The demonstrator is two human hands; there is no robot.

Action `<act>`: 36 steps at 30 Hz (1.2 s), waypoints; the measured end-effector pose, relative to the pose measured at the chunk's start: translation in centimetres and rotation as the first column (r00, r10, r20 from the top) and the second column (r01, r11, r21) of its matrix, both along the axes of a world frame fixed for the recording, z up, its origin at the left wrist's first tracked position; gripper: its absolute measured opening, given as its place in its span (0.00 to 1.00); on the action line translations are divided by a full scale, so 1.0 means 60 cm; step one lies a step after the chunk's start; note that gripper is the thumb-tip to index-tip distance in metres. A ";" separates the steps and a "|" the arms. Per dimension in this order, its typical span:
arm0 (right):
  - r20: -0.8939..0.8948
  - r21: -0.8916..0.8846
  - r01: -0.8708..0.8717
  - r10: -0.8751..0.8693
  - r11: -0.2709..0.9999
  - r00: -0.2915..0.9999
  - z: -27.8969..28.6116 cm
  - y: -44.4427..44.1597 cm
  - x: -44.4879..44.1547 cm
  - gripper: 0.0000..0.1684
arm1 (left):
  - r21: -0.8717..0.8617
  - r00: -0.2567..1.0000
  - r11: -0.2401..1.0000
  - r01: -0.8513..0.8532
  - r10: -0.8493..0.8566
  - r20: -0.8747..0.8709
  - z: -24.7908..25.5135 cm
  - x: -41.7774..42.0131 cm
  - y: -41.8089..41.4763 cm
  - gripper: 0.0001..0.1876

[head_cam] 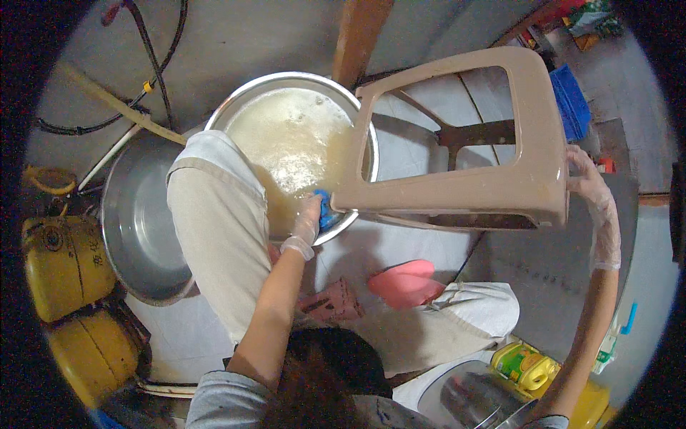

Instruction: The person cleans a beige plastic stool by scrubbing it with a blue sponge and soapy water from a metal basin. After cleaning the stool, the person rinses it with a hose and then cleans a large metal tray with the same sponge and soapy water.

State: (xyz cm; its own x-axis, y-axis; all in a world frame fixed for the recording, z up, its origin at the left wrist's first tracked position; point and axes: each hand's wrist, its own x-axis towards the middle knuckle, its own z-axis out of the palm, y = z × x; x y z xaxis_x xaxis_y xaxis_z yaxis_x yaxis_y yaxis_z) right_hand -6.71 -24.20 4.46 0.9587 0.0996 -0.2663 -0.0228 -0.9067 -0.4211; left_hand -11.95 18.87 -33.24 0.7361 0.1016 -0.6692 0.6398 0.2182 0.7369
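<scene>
A beige-brown plastic stool (429,193) lies on its side in the air, its leg ends over the rim of a round metal basin (292,76) of cloudy, sudsy water. My left hand (305,220), in a clear disposable glove, is closed on a blue cloth or scrubber (325,212) at the basin's near side, beside the end of one stool leg. My right hand (584,171), also in a clear glove, grips the stool at its seat end on the right; some of its fingers are hidden behind the seat.
A second, grey metal basin (144,214) stands at the left, near yellow jerrycans (69,268) and black hoses (155,69). A pink slipper (407,284) is below the stool. A yellow plastic bottle (525,367) lies at lower right; a blue basket (571,102) is at upper right.
</scene>
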 end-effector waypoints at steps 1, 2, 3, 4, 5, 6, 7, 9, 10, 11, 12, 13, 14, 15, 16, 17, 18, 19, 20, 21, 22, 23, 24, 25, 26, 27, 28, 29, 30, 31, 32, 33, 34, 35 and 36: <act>-0.010 0.039 0.014 -0.014 0.999 1.000 -0.004 0.002 -0.003 0.26 | -0.005 0.997 0.999 0.043 -0.043 0.057 -0.012 0.003 0.004 0.16; -0.021 0.077 0.030 -0.029 0.997 0.999 -0.008 0.004 -0.009 0.25 | -0.008 0.990 0.996 0.088 -0.086 0.114 -0.026 0.007 0.008 0.16; 0.005 0.068 0.016 -0.016 0.998 1.000 0.006 0.016 -0.025 0.25 | -0.021 0.975 0.990 0.137 -0.131 0.178 -0.031 0.009 0.005 0.16; 0.027 0.066 0.010 -0.012 0.998 1.000 0.007 0.021 -0.045 0.25 | -0.219 0.978 0.957 0.191 -0.205 -0.043 0.047 0.010 -0.008 0.19; 0.048 0.065 0.008 -0.011 0.998 0.999 0.007 0.020 -0.065 0.25 | -0.131 0.983 0.975 0.181 -0.185 -0.019 0.030 0.006 -0.014 0.21; 0.021 0.031 0.045 -0.045 0.999 0.999 0.019 0.015 -0.081 0.22 | -0.040 0.987 0.986 0.161 -0.160 0.022 0.018 -0.001 -0.012 0.22; 0.038 0.075 0.032 -0.035 0.997 0.999 0.020 0.014 -0.091 0.22 | 0.039 0.987 0.988 0.148 -0.150 0.058 0.012 -0.002 -0.018 0.24; 0.069 0.142 0.026 -0.036 0.990 0.997 0.023 0.025 -0.119 0.24 | -0.297 0.985 0.944 0.146 -0.166 -0.041 0.013 -0.008 -0.011 0.29; 0.015 0.133 -0.008 0.006 0.991 1.000 0.021 0.047 -0.105 0.24 | -0.285 0.991 0.950 0.131 -0.131 0.017 -0.017 -0.007 0.024 0.28; 0.035 0.157 0.026 -0.032 0.987 0.999 0.019 0.068 -0.104 0.24 | -0.228 0.989 0.963 0.145 -0.142 0.033 -0.003 -0.007 0.023 0.26; 0.069 0.131 0.047 -0.056 0.990 0.996 0.027 0.065 -0.112 0.24 | -0.186 0.983 0.966 0.180 -0.173 0.052 0.016 -0.005 0.002 0.24; 0.097 0.120 0.072 -0.084 0.990 0.992 0.019 0.049 -0.119 0.24 | -0.058 0.973 0.972 0.229 -0.227 0.027 0.095 -0.013 -0.015 0.23; 0.116 0.113 0.055 -0.068 0.992 0.991 0.023 0.057 -0.110 0.23 | -0.078 0.977 0.975 0.210 -0.206 0.061 0.062 -0.017 0.003 0.21; 0.130 0.121 0.029 -0.045 0.992 0.991 0.016 0.065 -0.091 0.23 | -0.109 0.976 0.970 0.219 -0.217 0.037 0.015 -0.011 0.035 0.21; 0.140 0.131 0.001 -0.020 0.991 0.990 0.008 0.072 -0.067 0.23 | -0.137 0.974 0.965 0.225 -0.226 0.008 -0.033 -0.004 0.072 0.22; 0.128 0.006 -0.064 0.062 0.998 0.990 0.002 0.058 -0.053 0.22 | -0.173 0.959 0.948 0.269 -0.280 -0.042 -0.017 -0.004 0.050 0.22; 0.115 -0.110 -0.143 0.156 0.984 0.981 0.004 0.048 -0.036 0.22 | -0.201 0.942 0.931 0.303 -0.324 -0.081 0.009 -0.003 0.038 0.23; 0.128 -0.102 -0.132 0.145 0.986 0.981 0.003 0.049 -0.022 0.22 | -0.154 0.923 0.922 0.355 -0.371 -0.097 0.015 0.001 0.034 0.23; 0.141 -0.095 -0.123 0.136 0.988 0.981 0.003 0.052 -0.009 0.23 | -0.109 0.903 0.908 0.404 -0.415 -0.114 0.020 0.003 0.030 0.22; 0.156 -0.069 -0.127 0.136 0.990 0.978 -0.007 0.061 0.007 0.23 | -0.045 0.885 0.896 0.441 -0.443 -0.142 0.027 0.003 0.042 0.22; 0.114 -0.076 -0.082 0.090 0.994 0.989 -0.004 0.075 0.015 0.24 | -0.074 0.956 0.958 0.278 -0.283 -0.072 0.060 -0.011 0.027 0.22; 0.071 -0.087 -0.036 0.043 0.996 0.997 0.005 0.086 0.020 0.25 | -0.036 0.966 0.967 0.252 -0.249 0.075 0.076 -0.019 0.010 0.22; 0.043 -0.079 -0.015 0.018 0.997 0.999 0.008 0.106 0.032 0.25 | 0.130 0.945 0.949 0.288 -0.303 0.119 0.076 -0.025 0.033 0.21; 0.033 0.007 0.022 -0.022 1.000 0.999 0.006 0.117 0.036 0.26 | 0.281 0.916 0.904 0.323 -0.374 0.149 0.067 -0.026 0.043 0.21; 0.019 0.092 0.061 -0.063 0.994 0.998 0.004 0.126 0.039 0.26 | 0.242 0.923 0.906 0.347 -0.376 0.085 0.052 -0.005 0.032 0.18; 0.002 0.175 0.103 -0.105 0.979 0.994 0.004 0.130 0.040 0.26 | 0.309 0.940 0.899 0.309 -0.338 0.046 0.034 0.005 0.036 0.17; 0.017 0.258 0.139 -0.148 0.956 0.989 0.001 0.127 0.038 0.26 | 0.369 0.953 0.887 0.279 -0.303 0.008 0.021 0.013 0.033 0.17; 0.029 0.339 0.170 -0.192 0.925 0.981 -0.007 0.122 0.035 0.26 | 0.428 0.964 0.869 0.250 -0.265 -0.027 0.009 0.019 0.035 0.17; 0.038 0.426 0.194 -0.232 0.884 0.972 -0.020 0.116 0.033 0.26 | 0.331 0.975 0.920 0.208 -0.221 0.003 0.010 0.020 0.038 0.17; 0.049 0.492 0.210 -0.268 0.845 0.962 -0.029 0.108 0.029 0.26 | 0.229 0.984 0.960 0.164 -0.175 0.029 0.012 0.018 0.043 0.16; 0.059 0.555 0.221 -0.303 0.802 0.951 -0.037 0.101 0.025 0.26 | 0.123 0.991 0.985 0.118 -0.125 0.048 0.014 0.015 0.048 0.16; 0.066 0.613 0.233 -0.343 0.755 0.937 -0.040 0.096 0.020 0.26 | 0.170 0.990 0.981 0.096 -0.111 0.085 0.007 0.009 0.053 0.15; 0.086 0.620 0.227 -0.353 0.751 0.932 -0.040 0.097 0.019 0.25 | 0.216 0.988 0.974 0.065 -0.093 0.122 -0.004 0.001 0.059 0.14; 0.106 0.628 0.221 -0.363 0.747 0.926 -0.041 0.101 0.020 0.25 | 0.260 0.984 0.965 0.032 -0.076 0.162 -0.015 0.000 0.066 0.14; 0.121 0.632 0.215 -0.369 0.744 0.921 -0.043 0.110 0.021 0.25 | 0.155 0.994 0.987 -0.041 0.024 0.106 -0.009 0.000 0.065 0.13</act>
State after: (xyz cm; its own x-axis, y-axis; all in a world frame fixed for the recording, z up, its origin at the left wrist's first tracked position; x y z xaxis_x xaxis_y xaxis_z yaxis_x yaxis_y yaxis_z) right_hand -5.46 -17.63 1.86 0.9910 -0.1318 -0.0246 -0.0798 -0.4324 -0.8982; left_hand -11.92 22.75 -33.77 0.7951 0.2243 -0.5635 0.5529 0.1141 0.8254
